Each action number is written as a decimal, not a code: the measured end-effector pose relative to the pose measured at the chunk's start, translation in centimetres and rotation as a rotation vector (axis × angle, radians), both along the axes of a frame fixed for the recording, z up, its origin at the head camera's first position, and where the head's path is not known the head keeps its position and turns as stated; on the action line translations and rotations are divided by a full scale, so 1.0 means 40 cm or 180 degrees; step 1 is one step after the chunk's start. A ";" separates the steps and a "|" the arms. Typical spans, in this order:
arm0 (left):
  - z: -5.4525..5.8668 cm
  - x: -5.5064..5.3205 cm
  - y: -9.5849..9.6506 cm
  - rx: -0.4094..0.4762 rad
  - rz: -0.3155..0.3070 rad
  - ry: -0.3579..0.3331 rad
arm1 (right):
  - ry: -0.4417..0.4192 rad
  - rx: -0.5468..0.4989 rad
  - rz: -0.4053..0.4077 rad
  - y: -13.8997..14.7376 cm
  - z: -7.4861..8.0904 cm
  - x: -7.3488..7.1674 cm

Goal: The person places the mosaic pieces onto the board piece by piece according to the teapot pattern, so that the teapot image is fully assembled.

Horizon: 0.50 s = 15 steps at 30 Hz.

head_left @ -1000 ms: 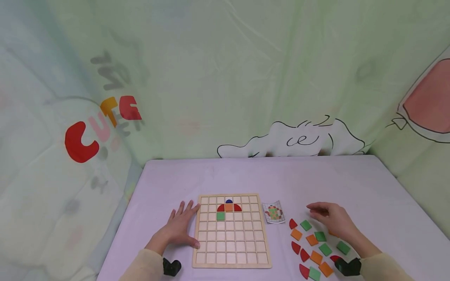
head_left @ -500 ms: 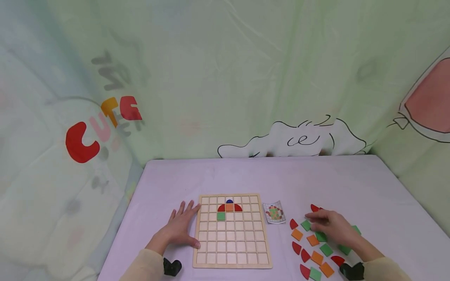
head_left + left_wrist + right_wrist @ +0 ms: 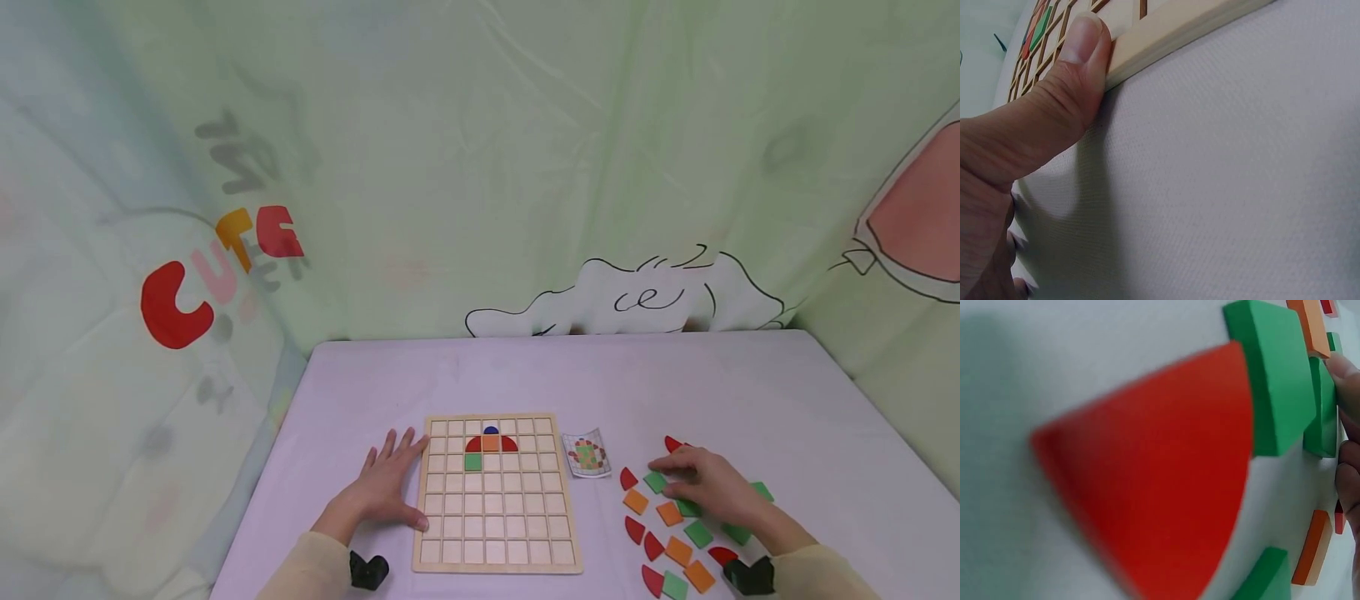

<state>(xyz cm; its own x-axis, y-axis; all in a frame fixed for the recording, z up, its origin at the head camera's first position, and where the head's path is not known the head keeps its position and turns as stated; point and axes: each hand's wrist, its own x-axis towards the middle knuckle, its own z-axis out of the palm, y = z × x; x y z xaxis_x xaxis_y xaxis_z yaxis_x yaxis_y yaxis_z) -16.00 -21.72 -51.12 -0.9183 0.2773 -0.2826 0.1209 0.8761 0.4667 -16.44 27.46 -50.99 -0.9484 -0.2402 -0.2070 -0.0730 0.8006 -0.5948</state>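
A wooden grid board (image 3: pixel 483 504) lies on the table. In its upper cells sit a blue half-round piece (image 3: pixel 491 430), an orange square (image 3: pixel 491 443), a red quarter-round on either side and a green square (image 3: pixel 472 462). My left hand (image 3: pixel 385 483) rests spread at the board's left edge; in the left wrist view its thumb (image 3: pixel 1082 40) presses on the frame. My right hand (image 3: pixel 712 487) is over the loose pieces at the right, with thumb and forefinger pinching a green square tile (image 3: pixel 655 482) at table level. Only part of that hand shows in the right wrist view.
A small pattern card (image 3: pixel 587 454) lies right of the board. Around the right hand are loose orange squares (image 3: pixel 678 551), green squares (image 3: pixel 698 534) and red quarter-rounds (image 3: pixel 653 546), several of each. In the right wrist view a red quarter-round (image 3: pixel 1154 469) looms close. A curtain hangs behind the table.
My right hand has come nearer and lower, from beyond the pieces onto the green tile, uncovering a red piece behind it. The left hand stays at the board's edge.
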 end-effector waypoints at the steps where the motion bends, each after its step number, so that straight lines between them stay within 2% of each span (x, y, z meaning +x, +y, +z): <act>1: 0.001 0.000 0.000 -0.0005 0.0006 -0.0005 | -0.0002 0.0008 -0.0012 0.000 0.000 0.000; 8: 0.004 0.002 0.002 -0.0027 0.0022 -0.0014 | 0.0028 0.0025 -0.0067 0.001 -0.002 -0.003; 15: -0.008 0.000 -0.001 -0.0042 0.0030 0.0026 | 0.0035 0.0017 -0.0120 0.002 -0.007 -0.001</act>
